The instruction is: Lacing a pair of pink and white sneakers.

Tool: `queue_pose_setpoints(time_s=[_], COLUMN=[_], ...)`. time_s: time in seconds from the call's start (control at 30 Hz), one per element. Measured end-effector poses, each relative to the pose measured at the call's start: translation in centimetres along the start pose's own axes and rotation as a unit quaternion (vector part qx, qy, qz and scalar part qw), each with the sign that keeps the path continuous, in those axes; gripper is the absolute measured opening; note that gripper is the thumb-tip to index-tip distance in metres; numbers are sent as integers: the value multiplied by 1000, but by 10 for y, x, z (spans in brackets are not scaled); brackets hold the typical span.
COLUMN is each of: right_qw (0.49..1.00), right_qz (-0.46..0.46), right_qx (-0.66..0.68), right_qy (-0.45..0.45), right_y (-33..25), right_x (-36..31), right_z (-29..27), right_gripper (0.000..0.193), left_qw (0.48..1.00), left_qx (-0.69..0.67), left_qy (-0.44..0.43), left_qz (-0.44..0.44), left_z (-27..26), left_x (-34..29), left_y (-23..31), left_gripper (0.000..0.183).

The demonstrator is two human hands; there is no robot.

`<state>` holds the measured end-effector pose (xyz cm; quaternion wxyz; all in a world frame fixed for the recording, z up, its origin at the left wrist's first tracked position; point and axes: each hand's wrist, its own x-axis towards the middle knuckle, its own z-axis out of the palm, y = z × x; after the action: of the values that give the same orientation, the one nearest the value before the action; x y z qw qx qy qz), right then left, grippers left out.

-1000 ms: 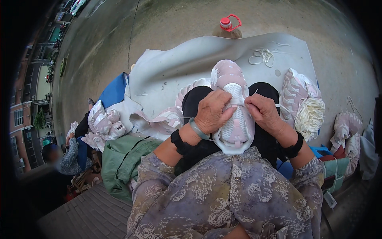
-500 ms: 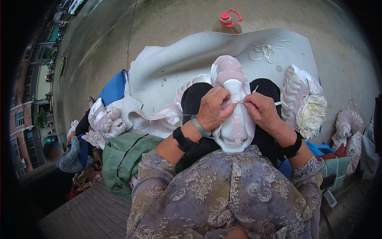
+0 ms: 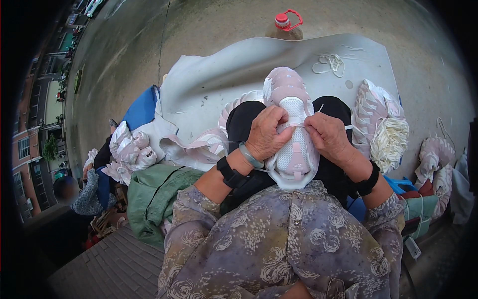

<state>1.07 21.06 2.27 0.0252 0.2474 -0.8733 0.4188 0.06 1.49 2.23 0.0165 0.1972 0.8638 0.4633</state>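
A pink and white sneaker upper (image 3: 286, 84) rests on my lap between my knees, its toe pointing away from me. Across its white mesh tongue (image 3: 293, 105) runs a thin white shoelace (image 3: 297, 124). My left hand (image 3: 269, 134) pinches the lace at the left edge of the lacing, thumb over the tongue. Opposite it, my right hand (image 3: 328, 135) grips the lace between thumb and curled fingers. One loose lace tip pokes up above my right hand, and lace also trails left past my left wrist. The fingertips partly hide the eyelets.
A grey-white sheet (image 3: 209, 84) spreads ahead, with a loose lace loop (image 3: 334, 64) on it. Stacked uppers (image 3: 368, 107) and a bundle of white laces (image 3: 391, 144) lie right; more uppers (image 3: 132, 147) and green cloth (image 3: 154, 199) left. A red-capped jug (image 3: 284, 27) stands beyond. Another person (image 3: 92, 194) sits far left.
Both hands stay at the lacing, with only a slight shift of the right fingers inward over the lace. The sneaker upper stays in place.
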Motion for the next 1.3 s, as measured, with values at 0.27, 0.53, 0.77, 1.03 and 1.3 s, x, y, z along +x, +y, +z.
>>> queue_pose_setpoints(time_s=[0.27, 0.53, 0.77, 1.03, 1.3], right_qw=[999, 985, 991, 983, 983], right_qz=[-26, -102, -68, -108, -52], right_qx=[-18, -136, -72, -120, -85], right_qy=[-7, -39, -86, -82, -151], right_y=[1, -5, -1, -4, 1], right_x=[4, 10, 15, 13, 23], right_z=[0, -6, -6, -7, -12], right_gripper=[11, 13, 14, 15, 10], left_qw=[1000, 1000, 997, 994, 995], left_qx=[-9, -25, -61, -72, -76], left_qy=[-4, -13, -26, -49, -53], left_qz=[1, -10, -33, -62, -26], left_z=[0, -1, -2, -5, -6], left_x=[-1, 0, 1, 2, 2], left_y=[-4, -6, -8, -8, -9], left_gripper=[22, 23, 23, 25, 24])
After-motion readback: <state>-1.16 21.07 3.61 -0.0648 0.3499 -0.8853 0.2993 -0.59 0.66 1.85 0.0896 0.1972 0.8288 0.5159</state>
